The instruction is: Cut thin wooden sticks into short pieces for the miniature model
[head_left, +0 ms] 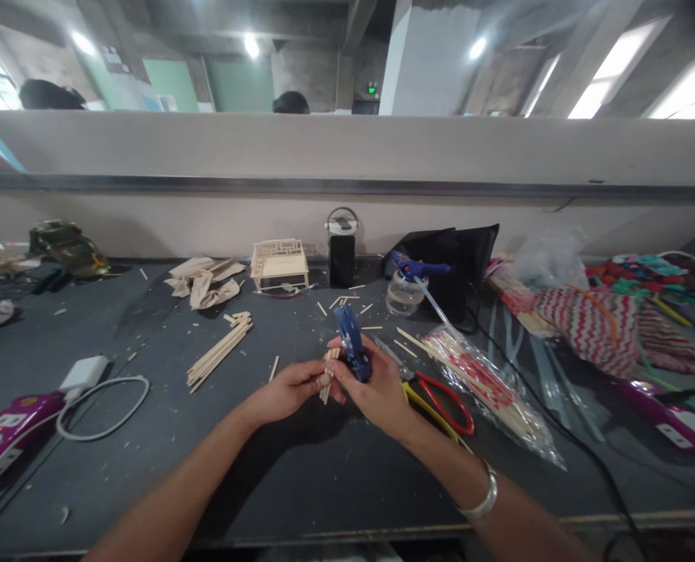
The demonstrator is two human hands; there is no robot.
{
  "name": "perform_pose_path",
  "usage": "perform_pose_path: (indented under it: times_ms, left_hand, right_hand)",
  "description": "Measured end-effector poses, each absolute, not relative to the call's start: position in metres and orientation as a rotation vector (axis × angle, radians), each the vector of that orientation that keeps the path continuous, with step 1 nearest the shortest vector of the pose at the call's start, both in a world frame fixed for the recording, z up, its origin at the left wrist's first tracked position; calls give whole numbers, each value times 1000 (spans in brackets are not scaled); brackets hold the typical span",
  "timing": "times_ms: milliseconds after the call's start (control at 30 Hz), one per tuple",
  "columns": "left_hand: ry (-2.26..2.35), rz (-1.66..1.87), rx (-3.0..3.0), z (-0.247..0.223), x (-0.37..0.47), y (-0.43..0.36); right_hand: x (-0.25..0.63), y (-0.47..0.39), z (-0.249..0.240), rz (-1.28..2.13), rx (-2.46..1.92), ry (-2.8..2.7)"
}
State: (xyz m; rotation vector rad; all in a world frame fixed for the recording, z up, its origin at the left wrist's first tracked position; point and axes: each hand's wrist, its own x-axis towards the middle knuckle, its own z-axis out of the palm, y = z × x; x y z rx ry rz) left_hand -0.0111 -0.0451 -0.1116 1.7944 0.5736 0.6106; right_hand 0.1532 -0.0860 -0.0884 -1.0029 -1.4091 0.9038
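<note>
Near the middle of the dark table, my left hand (289,390) pinches a small bundle of short wooden sticks (327,378). My right hand (376,388) is closed round a blue hand tool (353,343) that stands upright in its grip, and its fingers also meet the sticks. The tool's lower part is hidden in the palm. A pile of longer sticks (219,351) lies to the left. Behind, a small wooden model of a bed or bench (280,265) stands by the wall. Short stick pieces are scattered beyond my hands.
Red-handled pliers (450,402) and a plastic bag of sticks (500,386) lie right of my right hand. A blue glue gun (418,268) rests on a jar (404,295). Crumpled paper (204,281), a black lamp (341,254) and purple power strips (16,429) are around.
</note>
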Motion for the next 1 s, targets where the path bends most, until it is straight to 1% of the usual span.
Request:
perform_pose_path:
  times_ms: [100,300,500,567,767,1000]
  left_hand:
    - [579,607,1735,-110,-9,-48]
    - [650,674,1504,-116,0,-60]
    - [490,750,1087,-129,6,-58]
    - [485,737,1116,-128,3,-55]
    - [684,761,1541,-124,-7,-47]
    - [643,765,1403,-128,-4,-49]
  right_hand:
    - [152,-87,-86,895,-995,-1396]
    - [150,-91,-81,709,-1060,-1467]
    - [151,-87,-85,666,-1083,-1442]
    - [153,-84,-88,637,-1100,-1428]
    - [157,-81,-90,578,-1096,-1465]
    - [156,-87,-84,605,-1092,-1501]
